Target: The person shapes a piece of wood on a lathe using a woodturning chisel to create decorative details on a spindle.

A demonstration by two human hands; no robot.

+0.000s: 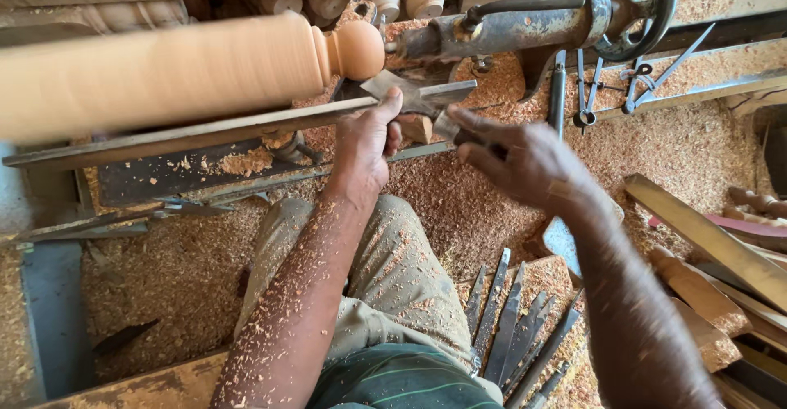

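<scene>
A long pale wooden spindle (164,69) spins blurred on the lathe, ending in a round knob (359,48) at its right end. My left hand (366,138) presses a flat metal chisel (410,91) down onto the long tool rest (205,130), the thumb pointing toward the knob. My right hand (516,159) grips the chisel's dark handle end just to the right. The blade's tip lies below the knob; I cannot tell if it touches. Sawdust coats my left forearm.
The rusty tailstock (525,24) with its handwheel (639,3) holds the spindle's right end. Several dark chisels (516,327) lie by my knee. Turned wooden pieces and slats (721,261) are stacked at right. Wood shavings (164,278) cover everything.
</scene>
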